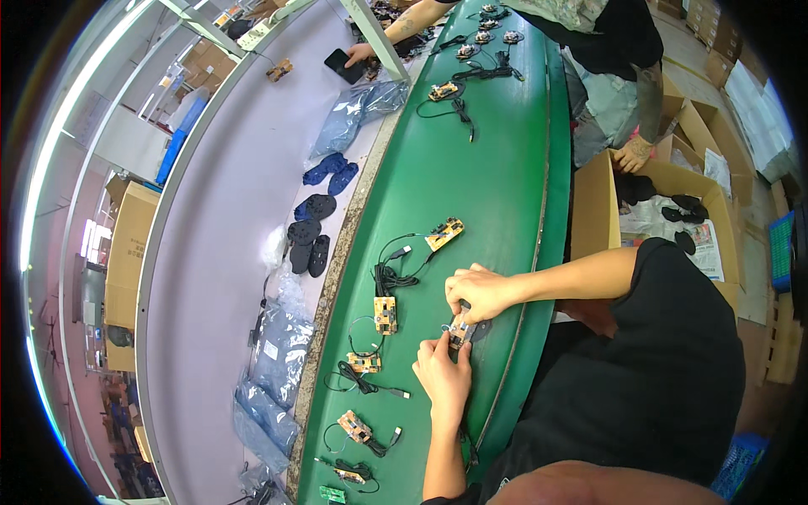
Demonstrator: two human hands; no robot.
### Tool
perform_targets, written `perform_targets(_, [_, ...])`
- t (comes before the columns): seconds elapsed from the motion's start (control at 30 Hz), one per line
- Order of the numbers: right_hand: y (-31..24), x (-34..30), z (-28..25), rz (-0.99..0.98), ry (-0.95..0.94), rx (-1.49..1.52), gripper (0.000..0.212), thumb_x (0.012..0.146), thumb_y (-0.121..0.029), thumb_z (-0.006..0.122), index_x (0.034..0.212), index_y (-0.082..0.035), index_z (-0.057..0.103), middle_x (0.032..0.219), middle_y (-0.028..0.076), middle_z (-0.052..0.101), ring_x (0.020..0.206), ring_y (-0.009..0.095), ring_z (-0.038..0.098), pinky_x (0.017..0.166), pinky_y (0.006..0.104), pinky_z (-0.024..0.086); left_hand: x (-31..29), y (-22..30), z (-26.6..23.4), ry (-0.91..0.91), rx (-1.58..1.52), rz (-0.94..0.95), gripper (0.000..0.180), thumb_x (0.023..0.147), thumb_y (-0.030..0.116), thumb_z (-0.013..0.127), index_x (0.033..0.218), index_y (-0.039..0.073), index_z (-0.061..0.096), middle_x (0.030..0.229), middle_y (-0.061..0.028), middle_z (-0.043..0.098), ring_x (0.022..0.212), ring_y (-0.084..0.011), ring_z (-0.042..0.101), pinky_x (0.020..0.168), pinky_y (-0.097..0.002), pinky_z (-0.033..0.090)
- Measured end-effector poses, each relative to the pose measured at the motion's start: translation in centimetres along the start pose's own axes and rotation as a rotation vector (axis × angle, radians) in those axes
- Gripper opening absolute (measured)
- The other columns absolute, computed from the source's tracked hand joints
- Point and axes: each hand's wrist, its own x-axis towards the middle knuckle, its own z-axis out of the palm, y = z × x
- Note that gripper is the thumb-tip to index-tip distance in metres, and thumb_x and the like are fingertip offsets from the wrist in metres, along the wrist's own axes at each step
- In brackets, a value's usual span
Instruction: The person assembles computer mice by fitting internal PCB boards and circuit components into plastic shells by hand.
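Both my hands meet over the green conveyor belt (471, 185) on a small tan circuit board (459, 331). My left hand (443, 370) pinches its near end between thumb and fingers, and my right hand (478, 292) grips its far end. Under and beside the board shows a dark rounded piece (481, 329), partly hidden by my fingers. To the left on the belt lie more boards with black USB cables: one board (385, 316) and another board (364, 362) nearest my hands, a third board (444, 234) farther up.
A pale side table carries dark oval shells (313, 231) and blue plastic bags (282, 345). At right stands an open cardboard box (593, 215) with black parts. Across the belt's far end, a co-worker's hand (360, 54) holds a black object; another hand (633, 155) rests at the box.
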Motion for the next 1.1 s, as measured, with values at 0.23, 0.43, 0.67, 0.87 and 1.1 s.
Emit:
perform_targets(0.23, [0.7, -1.2, 0.0, -0.067, -0.029, 0.014, 0.017, 0.078, -0.027, 0.076, 0.089, -0.014, 0.076, 0.107, 0.003, 0.064, 0.11, 0.023, 0.056, 0.093, 0.0415, 0.038, -0.7, -0.4, 0.8, 0.014, 0.023, 0.022, 0.045, 0.08, 0.025, 0.081, 0.117, 0.001, 0.071, 0.098, -0.0095, 0.062, 0.096, -0.0282, 0.059, 0.081, -0.0411, 0.042])
perform_targets(0.43, [0.6, -3.7, 0.0, -0.316, 0.148, -0.269, 0.024, 0.092, -0.019, 0.064, 0.115, -0.011, 0.067, 0.125, 0.011, 0.06, 0.12, 0.03, 0.056, 0.095, 0.0465, 0.043, 0.6, 0.5, -0.2, -0.005, 0.023, 0.087, 0.038, 0.082, 0.017, 0.078, 0.115, 0.001, 0.068, 0.099, -0.0122, 0.061, 0.096, -0.0311, 0.058, 0.083, -0.0432, 0.042])
perform_targets(0.67, [-0.3, -2.1, -0.3, -0.248, 0.135, -0.219, 0.024, 0.086, -0.012, 0.069, 0.109, -0.008, 0.073, 0.123, 0.008, 0.06, 0.12, 0.025, 0.055, 0.101, 0.042, 0.039, 0.1, 0.7, 0.3, 0.065, 0.024, 0.045, 0.041, 0.082, 0.014, 0.078, 0.118, -0.003, 0.067, 0.098, -0.0096, 0.058, 0.094, -0.0274, 0.058, 0.081, -0.0397, 0.041])
perform_targets(0.87, [0.4, -0.1, -1.4, 0.001, -0.046, 0.015, 0.016, 0.072, -0.022, 0.076, 0.084, -0.012, 0.076, 0.108, 0.003, 0.063, 0.111, 0.023, 0.057, 0.097, 0.0392, 0.038, -0.1, 0.8, 0.2, 0.03, -0.006, 0.032, 0.041, 0.081, 0.015, 0.079, 0.117, -0.002, 0.068, 0.098, -0.0097, 0.058, 0.094, -0.0269, 0.058, 0.081, -0.0387, 0.041])
perform_targets(1.1, [-0.2, 0.3, -1.9, 0.036, -0.108, 0.004, 0.019, 0.071, -0.018, 0.077, 0.088, -0.01, 0.076, 0.108, 0.003, 0.058, 0.112, 0.022, 0.054, 0.099, 0.0387, 0.036, 0.2, 1.1, -0.3, 0.009, -0.009, 0.017, 0.042, 0.081, 0.016, 0.08, 0.117, -0.002, 0.069, 0.098, -0.0094, 0.059, 0.095, -0.0266, 0.058, 0.082, -0.0385, 0.041])
